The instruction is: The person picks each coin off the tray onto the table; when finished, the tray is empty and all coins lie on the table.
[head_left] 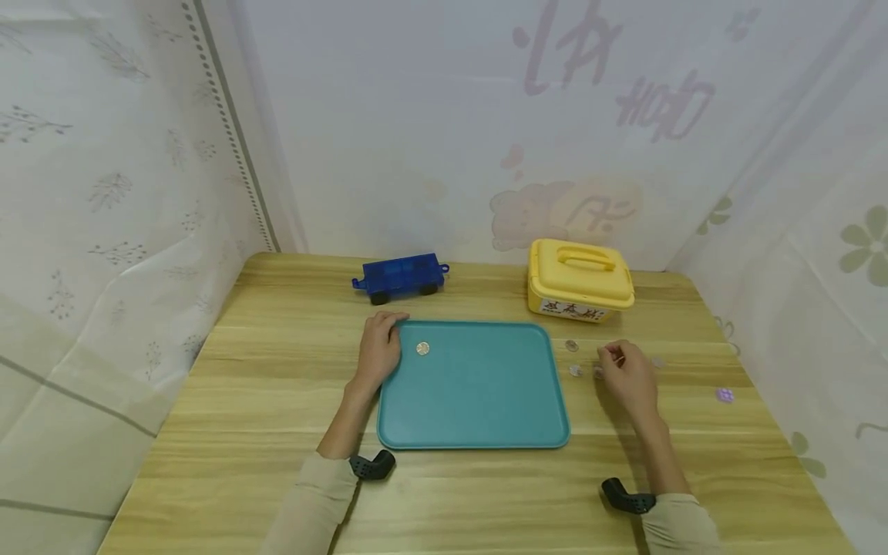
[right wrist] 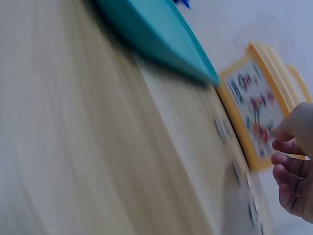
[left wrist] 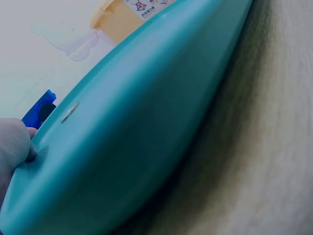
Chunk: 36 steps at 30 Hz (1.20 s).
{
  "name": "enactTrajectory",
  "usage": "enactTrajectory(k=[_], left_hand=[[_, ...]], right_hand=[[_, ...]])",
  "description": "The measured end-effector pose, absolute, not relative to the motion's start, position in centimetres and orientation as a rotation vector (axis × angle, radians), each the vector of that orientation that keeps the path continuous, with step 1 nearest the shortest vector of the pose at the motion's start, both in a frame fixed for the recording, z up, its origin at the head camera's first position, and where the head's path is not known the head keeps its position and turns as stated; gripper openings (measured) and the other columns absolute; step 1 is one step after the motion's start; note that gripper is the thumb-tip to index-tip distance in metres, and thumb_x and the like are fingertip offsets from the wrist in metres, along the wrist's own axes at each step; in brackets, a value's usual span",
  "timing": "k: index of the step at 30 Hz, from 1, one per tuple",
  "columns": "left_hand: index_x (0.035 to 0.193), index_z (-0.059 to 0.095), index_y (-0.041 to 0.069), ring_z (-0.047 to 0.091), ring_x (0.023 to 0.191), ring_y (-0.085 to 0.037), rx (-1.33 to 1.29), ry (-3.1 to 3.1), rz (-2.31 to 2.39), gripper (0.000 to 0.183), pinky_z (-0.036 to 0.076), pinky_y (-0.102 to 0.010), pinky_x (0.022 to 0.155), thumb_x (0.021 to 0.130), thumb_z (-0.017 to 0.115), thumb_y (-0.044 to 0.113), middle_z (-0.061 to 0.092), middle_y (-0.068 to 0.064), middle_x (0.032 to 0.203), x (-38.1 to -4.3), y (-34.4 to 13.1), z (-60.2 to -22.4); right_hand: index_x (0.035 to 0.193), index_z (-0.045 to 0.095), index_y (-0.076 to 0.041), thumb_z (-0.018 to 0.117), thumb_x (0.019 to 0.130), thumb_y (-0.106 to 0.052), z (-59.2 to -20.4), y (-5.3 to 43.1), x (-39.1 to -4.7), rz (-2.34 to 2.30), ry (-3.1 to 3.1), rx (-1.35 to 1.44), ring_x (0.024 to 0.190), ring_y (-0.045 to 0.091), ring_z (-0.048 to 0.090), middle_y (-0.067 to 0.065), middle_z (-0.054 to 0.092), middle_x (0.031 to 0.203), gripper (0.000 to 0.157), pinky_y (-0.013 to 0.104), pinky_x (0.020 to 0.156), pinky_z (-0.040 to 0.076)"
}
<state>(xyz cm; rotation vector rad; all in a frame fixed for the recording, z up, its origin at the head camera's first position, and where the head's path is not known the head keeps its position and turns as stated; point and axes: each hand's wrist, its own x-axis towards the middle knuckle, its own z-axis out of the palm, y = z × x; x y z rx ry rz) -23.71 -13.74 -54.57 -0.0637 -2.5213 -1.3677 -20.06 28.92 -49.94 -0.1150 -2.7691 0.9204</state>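
Note:
At its far left corner, a teal tray (head_left: 479, 385) is gripped by my left hand (head_left: 378, 351), with a finger over the inner side of the rim in the left wrist view. One coin (head_left: 422, 348) lies in the tray near that hand. To the right of the tray, my right hand (head_left: 630, 378) is held over several loose coins (head_left: 576, 371), its fingers curled and the thumb close to the index finger. I cannot tell whether a coin is between those fingertips. The right wrist view shows coins (right wrist: 236, 172) on the wood below the hand.
A yellow lidded box (head_left: 581, 281) with a handle stands behind the coins. Behind the tray is a blue toy wagon (head_left: 402, 276) with black wheels. A small purple piece (head_left: 724, 395) lies near the right edge of the wooden table (head_left: 486, 493). Patterned cloth hangs around it.

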Motion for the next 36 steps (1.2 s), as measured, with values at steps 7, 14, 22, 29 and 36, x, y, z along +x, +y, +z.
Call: enactTrajectory(k=[7,14,22,29,36], left_hand=[[0.12,0.07,0.002,0.053,0.108,-0.036,-0.054,-2.512,-1.371,0.033,0.046,-0.048,0.096,0.098,0.045,-0.005,0.064,-0.019,0.119,-23.7,-13.7,-54.6],[0.121,0.069,0.001,0.053,0.109,-0.036,-0.059,-2.52,-1.37,0.034,0.046,-0.048,0.096,0.098,0.045,-0.004,0.064,-0.019,0.12,-23.8,-13.8,-54.5],[0.12,0.07,0.003,0.054,0.105,-0.034,-0.048,-2.516,-1.361,0.035,0.048,-0.046,0.093,0.097,0.046,-0.006,0.065,-0.017,0.117,-24.0,-13.9,-54.9],[0.119,0.071,0.003,0.055,0.103,-0.034,-0.055,-2.504,-1.351,0.035,0.048,-0.046,0.09,0.096,0.046,-0.007,0.066,-0.017,0.117,-23.9,-13.9,-54.9],[0.118,0.071,0.002,0.054,0.102,-0.034,-0.07,-2.505,-1.327,0.033,0.049,-0.046,0.088,0.097,0.046,-0.005,0.065,-0.018,0.116,-23.8,-13.8,-54.8]], right_hand=[[0.097,0.068,-0.005,0.06,0.097,-0.019,-50.5,22.9,-20.5,0.964,-2.79,0.109,0.074,0.02,0.056,0.009,0.065,0.086,0.016,0.028,0.062,0.046],[0.096,0.07,-0.011,0.064,0.096,-0.02,-50.6,16.4,-21.1,1.029,-2.828,0.324,0.073,0.015,0.054,0.003,0.064,0.085,0.011,0.031,0.065,0.046],[0.106,0.073,-0.011,0.065,0.096,-0.025,-50.7,9.8,-21.8,0.999,-2.922,0.499,0.08,0.013,0.058,0.002,0.067,0.092,0.019,0.032,0.072,0.05],[0.114,0.072,-0.011,0.067,0.094,-0.028,-51.0,5.2,-22.4,0.879,-2.966,0.666,0.09,0.016,0.064,0.004,0.069,0.101,0.026,0.034,0.077,0.053],[0.113,0.07,-0.011,0.065,0.097,-0.028,-51.3,3.2,-22.8,0.698,-2.983,0.775,0.091,0.017,0.062,0.004,0.065,0.103,0.024,0.032,0.075,0.053]])
